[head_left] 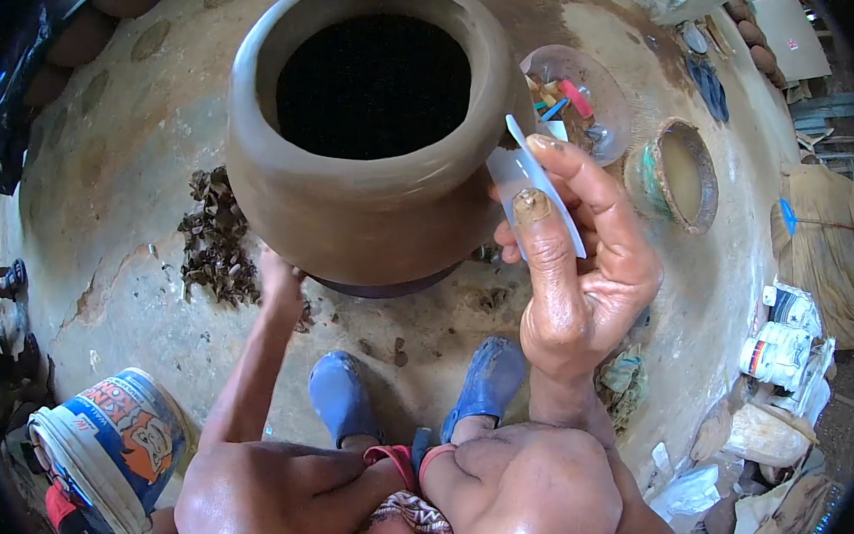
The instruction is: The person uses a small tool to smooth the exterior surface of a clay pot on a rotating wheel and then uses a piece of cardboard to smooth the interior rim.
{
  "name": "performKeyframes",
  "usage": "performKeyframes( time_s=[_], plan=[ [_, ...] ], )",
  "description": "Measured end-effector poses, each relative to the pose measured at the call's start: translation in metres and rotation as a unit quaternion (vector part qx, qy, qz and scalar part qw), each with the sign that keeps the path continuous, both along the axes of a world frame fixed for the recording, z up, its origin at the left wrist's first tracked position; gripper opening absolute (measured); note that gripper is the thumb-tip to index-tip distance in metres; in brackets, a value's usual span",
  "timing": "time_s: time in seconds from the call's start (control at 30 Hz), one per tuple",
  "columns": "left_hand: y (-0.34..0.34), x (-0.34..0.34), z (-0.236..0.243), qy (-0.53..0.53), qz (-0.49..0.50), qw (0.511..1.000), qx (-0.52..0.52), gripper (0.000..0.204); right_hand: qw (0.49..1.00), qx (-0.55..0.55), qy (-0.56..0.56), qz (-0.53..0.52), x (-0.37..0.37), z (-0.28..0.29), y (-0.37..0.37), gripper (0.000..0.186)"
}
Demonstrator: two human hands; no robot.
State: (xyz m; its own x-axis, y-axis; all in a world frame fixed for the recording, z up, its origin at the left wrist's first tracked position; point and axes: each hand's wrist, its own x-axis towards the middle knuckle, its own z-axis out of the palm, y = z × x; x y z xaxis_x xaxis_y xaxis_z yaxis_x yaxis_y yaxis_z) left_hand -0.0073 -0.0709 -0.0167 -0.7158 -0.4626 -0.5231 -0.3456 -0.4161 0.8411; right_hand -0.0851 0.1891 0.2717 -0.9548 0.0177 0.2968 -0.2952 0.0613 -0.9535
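In front of me stands a large round clay pot (352, 206), its wide mouth tilted toward me and its surface damp and smooth. My right hand (583, 264) pinches a thin, bent white plastic scraper (545, 191) between thumb and fingers. The scraper is close to the pot's right side; whether it touches the wall I cannot tell. My left hand (278, 283) is low at the pot's left underside, its fingers mostly hidden by the pot. The pot rests on a dark round base (385, 289), only partly visible.
Dark clay scraps (216, 240) lie left of the pot. Behind my right hand are a shallow bowl (612, 86) of small coloured tools and a tub (647, 174) of cloudy water. A paint bucket (122, 444) stands at lower left. Blue clogs (342, 396) cover my feet.
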Motion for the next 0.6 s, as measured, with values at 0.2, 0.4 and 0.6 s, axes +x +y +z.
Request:
performKeyframes(
  time_s=[0.2,0.4,0.6],
  plan=[
    [0.107,0.044,0.075,-0.225,-0.210,0.935,0.175,0.049,1.000,0.019,0.022,-0.011,-0.001,-0.004,0.013,0.031],
    [0.011,0.007,-0.002,-0.034,0.010,0.999,0.006,0.060,0.999,-0.006,0.034,0.015,-0.001,-0.004,0.007,0.030],
    [0.101,0.053,0.046,-0.161,-0.210,0.945,0.193,0.073,1.000,-0.004,0.030,0.003,0.000,-0.008,0.008,0.031]
  ],
)
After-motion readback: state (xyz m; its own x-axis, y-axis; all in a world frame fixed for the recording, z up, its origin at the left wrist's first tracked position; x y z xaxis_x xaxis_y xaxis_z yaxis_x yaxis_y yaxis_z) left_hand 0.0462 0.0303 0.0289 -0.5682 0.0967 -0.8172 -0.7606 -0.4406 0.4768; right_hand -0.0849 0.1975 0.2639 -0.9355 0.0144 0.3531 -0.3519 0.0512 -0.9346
